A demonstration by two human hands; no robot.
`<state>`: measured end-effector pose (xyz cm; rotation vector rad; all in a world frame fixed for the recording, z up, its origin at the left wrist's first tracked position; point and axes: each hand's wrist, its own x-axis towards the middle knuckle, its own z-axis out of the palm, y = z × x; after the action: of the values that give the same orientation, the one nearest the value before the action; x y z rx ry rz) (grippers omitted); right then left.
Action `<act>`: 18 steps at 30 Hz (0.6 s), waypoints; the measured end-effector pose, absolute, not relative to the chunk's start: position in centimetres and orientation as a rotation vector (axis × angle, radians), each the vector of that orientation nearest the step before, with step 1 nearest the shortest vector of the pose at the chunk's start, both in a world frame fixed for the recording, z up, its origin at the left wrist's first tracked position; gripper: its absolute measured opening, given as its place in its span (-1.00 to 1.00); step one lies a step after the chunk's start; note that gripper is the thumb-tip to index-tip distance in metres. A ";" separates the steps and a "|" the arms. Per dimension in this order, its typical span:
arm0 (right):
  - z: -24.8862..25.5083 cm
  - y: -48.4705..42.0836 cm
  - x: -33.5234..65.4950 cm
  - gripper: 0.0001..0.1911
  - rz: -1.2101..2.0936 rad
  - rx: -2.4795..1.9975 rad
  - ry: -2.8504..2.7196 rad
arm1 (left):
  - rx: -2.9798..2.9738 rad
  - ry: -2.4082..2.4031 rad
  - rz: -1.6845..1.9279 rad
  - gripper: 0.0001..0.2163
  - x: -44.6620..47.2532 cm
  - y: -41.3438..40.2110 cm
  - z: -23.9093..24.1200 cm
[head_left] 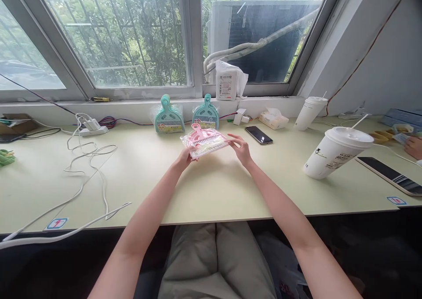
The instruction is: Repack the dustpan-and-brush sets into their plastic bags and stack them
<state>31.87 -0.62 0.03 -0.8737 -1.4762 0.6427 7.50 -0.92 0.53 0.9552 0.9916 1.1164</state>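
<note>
A pink mini dustpan-and-brush set [203, 141] in a clear plastic wrapper lies flat on the pale green desk [204, 189], in front of me. My left hand [185, 157] pinches the wrapper's near left corner. My right hand [241, 148] rests at the wrapper's right edge, fingers bent toward it and touching it. Two teal dustpan sets, one [169, 116] on the left and one [206, 114] on the right, stand upright against the window ledge just behind the pink one.
A black phone [258, 134] lies right of the pink set. A white lidded cup with a straw [332, 151] stands at right, another cup [310, 111] behind it. White cables [86, 167] and a power strip [92, 128] lie at left. Another person's hand [414, 147] is at the far right.
</note>
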 end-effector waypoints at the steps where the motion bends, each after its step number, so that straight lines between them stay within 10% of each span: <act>1: 0.0 -0.5 32.0 -0.86 0.645 -0.880 -1.457 | 0.969 0.983 1.090 -0.67 7.6 -1.0 0.5; 9: -2.2 0.9 31.9 -0.75 0.613 -0.992 -1.339 | 1.160 0.871 0.938 -0.53 8.1 -2.1 0.9; 18: -3.2 2.0 33.4 -0.49 1.498 -0.996 -0.989 | 1.315 0.935 0.805 -0.52 7.3 -1.8 0.5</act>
<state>33.41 1.97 -3.18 -0.9959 -0.9888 1.4981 7.30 -1.80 0.55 1.3155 0.9350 0.8045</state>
